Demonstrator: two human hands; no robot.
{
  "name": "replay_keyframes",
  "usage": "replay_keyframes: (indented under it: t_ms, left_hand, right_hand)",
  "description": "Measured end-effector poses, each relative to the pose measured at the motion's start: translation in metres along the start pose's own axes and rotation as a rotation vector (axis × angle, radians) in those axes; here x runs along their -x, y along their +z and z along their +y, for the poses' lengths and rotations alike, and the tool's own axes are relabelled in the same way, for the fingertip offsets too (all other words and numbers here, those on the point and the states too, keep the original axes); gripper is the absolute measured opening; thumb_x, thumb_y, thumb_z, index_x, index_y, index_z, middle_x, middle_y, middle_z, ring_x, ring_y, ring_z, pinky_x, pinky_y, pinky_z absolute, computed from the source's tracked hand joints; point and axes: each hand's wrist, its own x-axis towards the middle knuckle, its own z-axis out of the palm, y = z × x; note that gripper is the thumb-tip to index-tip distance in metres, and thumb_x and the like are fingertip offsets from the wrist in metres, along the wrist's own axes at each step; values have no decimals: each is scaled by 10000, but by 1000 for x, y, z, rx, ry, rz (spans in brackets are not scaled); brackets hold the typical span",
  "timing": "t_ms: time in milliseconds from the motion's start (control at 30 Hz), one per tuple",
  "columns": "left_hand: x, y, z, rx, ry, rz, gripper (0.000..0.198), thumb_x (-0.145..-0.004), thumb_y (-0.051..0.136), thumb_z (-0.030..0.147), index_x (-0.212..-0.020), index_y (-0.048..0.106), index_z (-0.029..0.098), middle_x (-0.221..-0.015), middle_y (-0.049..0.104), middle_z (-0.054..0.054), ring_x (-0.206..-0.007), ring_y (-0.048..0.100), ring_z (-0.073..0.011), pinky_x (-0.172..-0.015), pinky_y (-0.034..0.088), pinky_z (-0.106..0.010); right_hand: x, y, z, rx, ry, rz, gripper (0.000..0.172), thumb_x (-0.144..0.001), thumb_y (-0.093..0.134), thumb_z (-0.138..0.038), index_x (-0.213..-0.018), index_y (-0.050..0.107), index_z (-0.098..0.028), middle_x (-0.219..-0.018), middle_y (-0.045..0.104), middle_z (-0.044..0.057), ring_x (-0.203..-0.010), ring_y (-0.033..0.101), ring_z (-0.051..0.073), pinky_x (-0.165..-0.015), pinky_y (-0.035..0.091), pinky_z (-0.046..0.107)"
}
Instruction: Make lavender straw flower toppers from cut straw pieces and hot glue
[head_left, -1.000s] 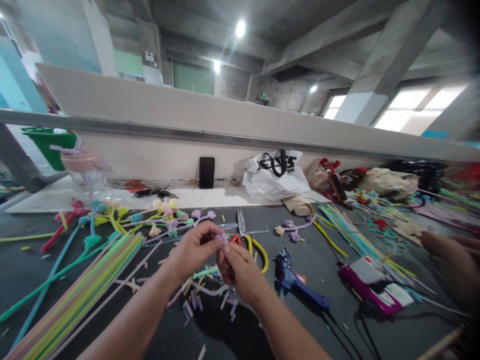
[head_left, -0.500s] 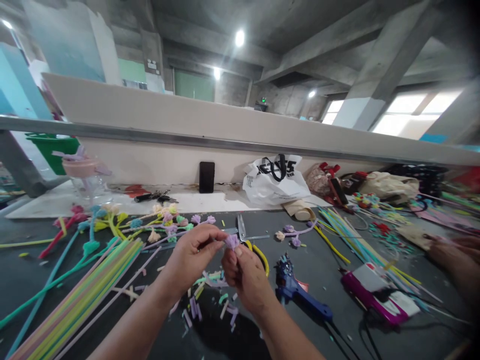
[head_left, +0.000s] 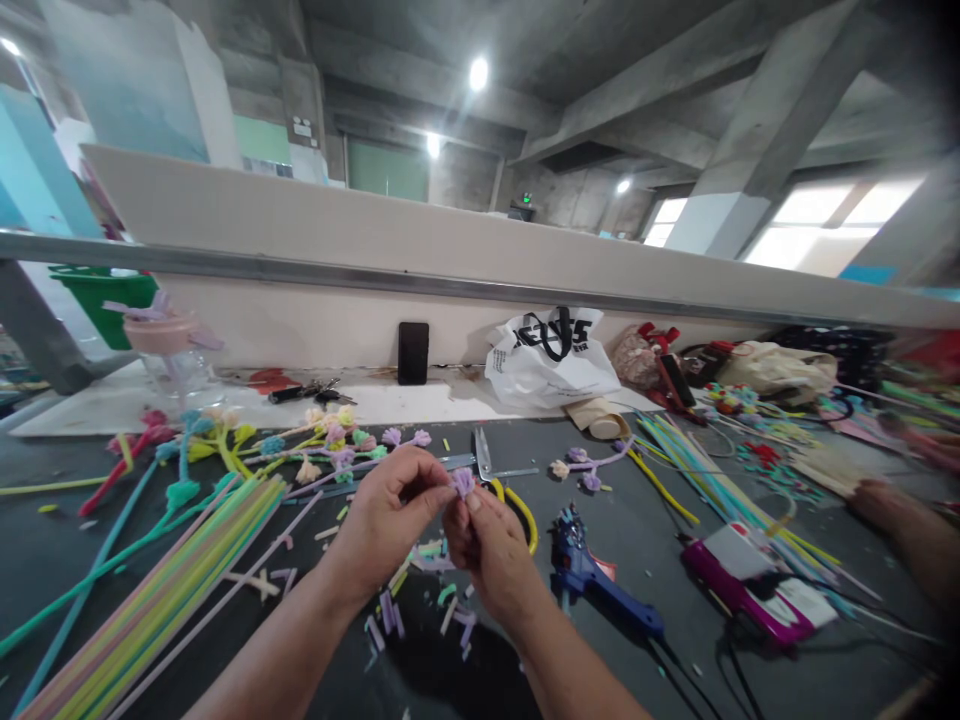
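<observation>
A small purple pipe-cleaner flower (head_left: 463, 481) is pinched between the thumb and fingers of my right hand (head_left: 487, 545). My left hand (head_left: 394, 505) is closed, its thumb and fingertips at the left side of the flower's petals. Just behind my hands lie scissors (head_left: 482, 455) with yellow handles, partly hidden by my right hand. Below and between my wrists, short cut pieces of pipe cleaner (head_left: 388, 612) are scattered on the dark table. A blue glue gun (head_left: 592, 580) rests to the right of my right hand.
At left lies a bundle of coloured pipe cleaners (head_left: 172, 600), with finished flower stems (head_left: 330, 440) behind it. A phone (head_left: 413, 353) leans on the back panel beside a white bag (head_left: 551, 360). A magenta device (head_left: 750, 590) stands at right, near another person's hand (head_left: 889, 510).
My fingers have shifted slightly around the purple flower, which is turned a little, with its petals showing more. The other person's hand at right has moved slightly.
</observation>
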Motion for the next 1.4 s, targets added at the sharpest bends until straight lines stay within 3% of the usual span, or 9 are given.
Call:
replay_keyframes:
  t_ms: [100, 467, 933, 1200, 1400]
  left_hand:
    - [-1, -2, 3, 7, -48, -36, 69, -752, 563, 147, -687, 563, 169, -660, 524, 21, -635, 499, -115, -596, 418, -232]
    - [-3, -8, 6, -193, 219, -28, 163, -770, 530, 77, -645, 556, 180, -676, 568, 1, -695, 535, -133, -672, 440, -261]
    - [-1, -9, 6, -147, 306, -101, 168, -783, 544, 68, -666, 616, 164, -674, 589, -14, -674, 555, -124, -628, 447, -227]
    - [-2, -10, 9, -104, 215, 42, 167, -764, 568, 45, -844, 653, 165, -806, 622, -26, -787, 576, -128, -709, 463, -234]
    - [-1, -6, 5, -111, 299, 14, 173, -779, 560, 51, -861, 675, 152, -826, 629, -46, -818, 585, -132, -753, 470, -241]
  right_hand:
    - [0, 0, 1, 21, 6, -12, 298, -859, 487, -378, -638, 436, -185, -524, 309, -75, -436, 222, 64, -401, 193, 192]
    - [1, 0, 2, 51, 23, -12, 291, -845, 501, -390, -629, 444, -203, -533, 315, -63, -440, 217, 79, -404, 163, 216]
    - [1, 3, -2, -45, 32, -7, 296, -832, 520, -389, -632, 426, -192, -531, 304, -70, -443, 205, 66, -393, 162, 193]
    - [0, -2, -12, -276, 123, -83, 296, -849, 476, -339, -609, 396, -184, -509, 256, -83, -424, 164, 57, -359, 164, 144]
    - [-1, -4, -10, -335, 131, -99, 289, -874, 427, -300, -611, 406, -183, -509, 269, -78, -415, 164, 58, -352, 209, 139]
